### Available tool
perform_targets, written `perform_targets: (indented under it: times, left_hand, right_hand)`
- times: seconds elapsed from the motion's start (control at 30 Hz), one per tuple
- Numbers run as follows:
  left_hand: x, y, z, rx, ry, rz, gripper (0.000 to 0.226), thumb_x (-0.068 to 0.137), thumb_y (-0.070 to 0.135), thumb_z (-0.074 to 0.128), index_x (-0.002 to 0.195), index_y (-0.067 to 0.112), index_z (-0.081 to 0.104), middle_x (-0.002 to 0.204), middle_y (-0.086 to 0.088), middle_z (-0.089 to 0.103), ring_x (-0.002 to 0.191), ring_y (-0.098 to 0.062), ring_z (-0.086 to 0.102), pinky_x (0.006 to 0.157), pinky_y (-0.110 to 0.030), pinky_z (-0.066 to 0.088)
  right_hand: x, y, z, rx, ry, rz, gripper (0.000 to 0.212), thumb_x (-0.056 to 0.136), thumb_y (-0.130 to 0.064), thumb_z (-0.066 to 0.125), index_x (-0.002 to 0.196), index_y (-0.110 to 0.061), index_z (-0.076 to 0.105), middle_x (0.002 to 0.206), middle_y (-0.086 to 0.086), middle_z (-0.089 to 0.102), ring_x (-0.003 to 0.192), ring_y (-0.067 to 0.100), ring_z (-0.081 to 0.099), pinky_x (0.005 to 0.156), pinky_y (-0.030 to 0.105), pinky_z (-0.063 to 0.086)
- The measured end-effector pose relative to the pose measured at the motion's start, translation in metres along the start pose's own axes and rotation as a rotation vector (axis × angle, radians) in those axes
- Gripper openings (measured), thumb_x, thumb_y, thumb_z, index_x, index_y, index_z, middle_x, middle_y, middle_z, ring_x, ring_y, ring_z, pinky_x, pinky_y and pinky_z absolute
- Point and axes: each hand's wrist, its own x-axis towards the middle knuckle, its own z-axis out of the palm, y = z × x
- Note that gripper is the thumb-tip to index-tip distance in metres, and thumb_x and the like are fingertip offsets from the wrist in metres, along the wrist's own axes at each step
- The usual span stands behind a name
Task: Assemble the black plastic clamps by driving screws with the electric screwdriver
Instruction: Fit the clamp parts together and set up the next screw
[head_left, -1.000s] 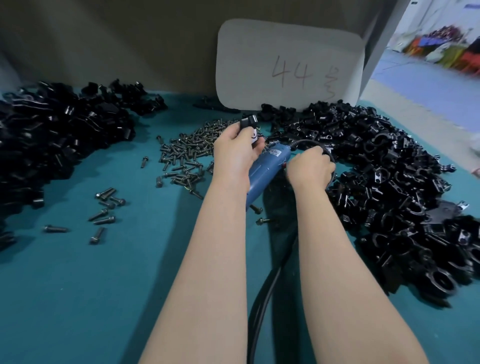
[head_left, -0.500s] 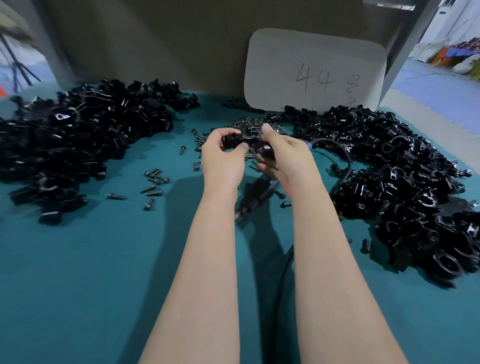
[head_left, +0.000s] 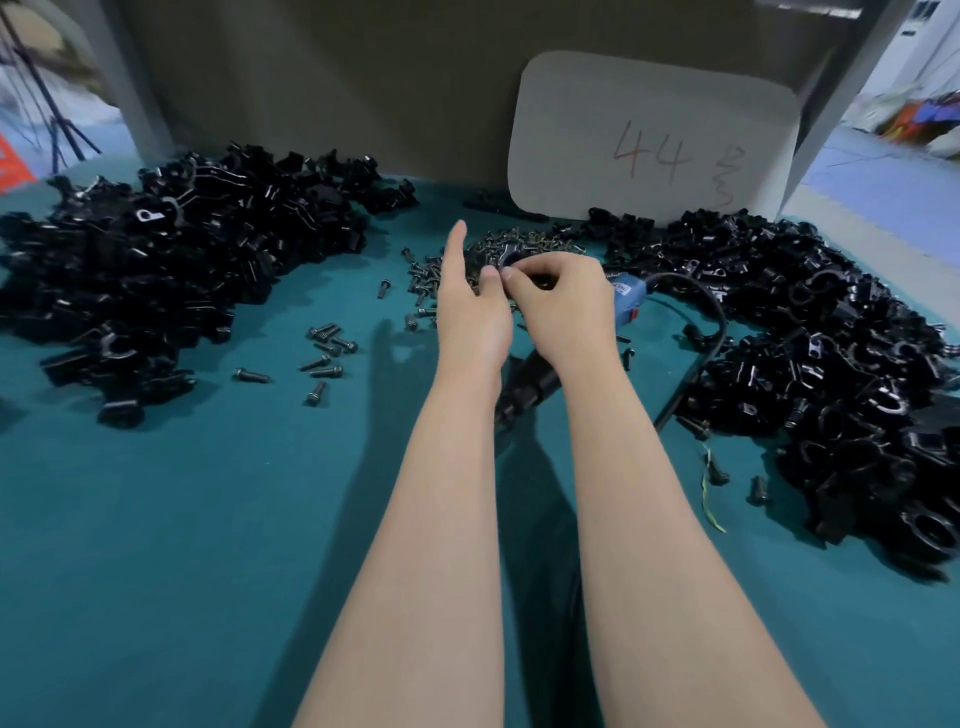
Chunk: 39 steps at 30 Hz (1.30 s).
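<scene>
My right hand (head_left: 563, 304) has its fingers curled and pinches a small black clamp (head_left: 506, 258) over the heap of screws (head_left: 524, 241). My left hand (head_left: 470, 312) is right beside it. Its index finger points straight out and its thumb lies next to the clamp and my right fingertips. The electric screwdriver (head_left: 626, 296) lies on the teal table (head_left: 208, 519) under my right wrist, held by neither hand. Its blue body shows to the right of that hand, and its black tip end (head_left: 524, 392) shows between my forearms.
A big heap of black clamp parts (head_left: 156, 275) fills the left, and another heap (head_left: 831, 364) fills the right. Loose screws (head_left: 327, 345) lie scattered left of my hands. The screwdriver's black cable (head_left: 714, 322) loops on the right. A white card marked 44 (head_left: 654, 140) leans on the back wall.
A second ago my right hand gripped the screwdriver against the clamp; the tool now lies on the table. My left hand's fingers have straightened off the clamp, and the right hand holds it.
</scene>
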Motion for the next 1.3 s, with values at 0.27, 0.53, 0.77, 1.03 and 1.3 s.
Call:
perform_targets:
  times: [0.27, 0.53, 0.77, 1.03, 1.3]
  left_hand:
    - [0.011, -0.008, -0.008, -0.062, 0.114, 0.014, 0.04, 0.101, 0.006, 0.037, 0.13, 0.031, 0.051, 0.142, -0.007, 0.049, 0.126, -0.027, 0.053, 0.106, -0.043, 0.044]
    - [0.011, -0.008, -0.007, -0.113, 0.044, -0.027, 0.025, 0.101, 0.008, 0.041, 0.101, 0.015, 0.066, 0.111, -0.014, 0.068, 0.095, -0.024, 0.066, 0.08, -0.029, 0.054]
    - [0.005, -0.001, -0.003, -0.177, -0.017, 0.014, 0.023, 0.102, 0.017, 0.042, 0.101, 0.015, 0.065, 0.099, -0.006, 0.067, 0.085, -0.014, 0.062, 0.077, -0.022, 0.054]
    - [0.001, -0.003, -0.003, 0.024, -0.014, 0.171, 0.022, 0.094, 0.017, 0.06, 0.114, 0.009, 0.062, 0.098, -0.003, 0.07, 0.085, -0.012, 0.065, 0.085, -0.028, 0.053]
    - [-0.002, -0.006, 0.001, 0.383, 0.045, 0.275, 0.043, 0.099, 0.021, 0.05, 0.141, 0.013, 0.045, 0.127, -0.004, 0.062, 0.115, -0.017, 0.057, 0.088, -0.019, 0.044]
  right_hand:
    - [0.003, 0.002, -0.001, 0.216, -0.023, 0.049, 0.022, 0.095, -0.01, 0.052, 0.112, -0.017, 0.065, 0.103, -0.004, 0.066, 0.102, 0.018, 0.063, 0.093, 0.033, 0.049]
    - [0.004, 0.006, -0.005, 0.719, -0.114, 0.238, 0.022, 0.092, -0.001, 0.055, 0.106, -0.017, 0.06, 0.095, -0.003, 0.064, 0.092, 0.009, 0.059, 0.076, 0.018, 0.045]
    - [0.006, 0.006, -0.002, 0.635, -0.064, 0.203, 0.019, 0.089, 0.002, 0.059, 0.094, -0.016, 0.062, 0.093, 0.002, 0.068, 0.087, 0.013, 0.063, 0.084, 0.024, 0.051]
    - [0.006, 0.005, -0.002, 0.642, -0.076, 0.214, 0.012, 0.09, -0.001, 0.061, 0.097, -0.01, 0.061, 0.093, 0.009, 0.069, 0.084, 0.017, 0.065, 0.072, 0.019, 0.053]
    - [0.002, -0.001, -0.004, 0.523, -0.078, 0.158, 0.006, 0.089, -0.015, 0.065, 0.091, -0.012, 0.07, 0.078, -0.001, 0.069, 0.074, 0.01, 0.065, 0.075, 0.025, 0.054]
